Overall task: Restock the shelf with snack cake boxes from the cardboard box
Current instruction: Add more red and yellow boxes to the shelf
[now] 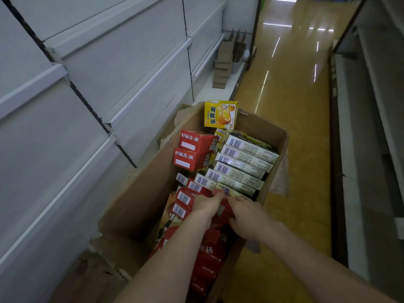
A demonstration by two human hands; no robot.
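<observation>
Red snack cake box pinched between both hands' fingers

Hidden and cut-off bits, aisle view

We can't tell what the left hand and right hand grip: fingertips buried among red boxes. Cardboard box near end leaves frame; barcode-side print unreadable.

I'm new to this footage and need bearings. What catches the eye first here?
The open cardboard box on the aisle floor, crammed with snack cake boxes, and the bright yellow box standing up at its far end. Nearer, the left hand and right hand both grasp a red box. Bare white shelves run along the left.
</observation>
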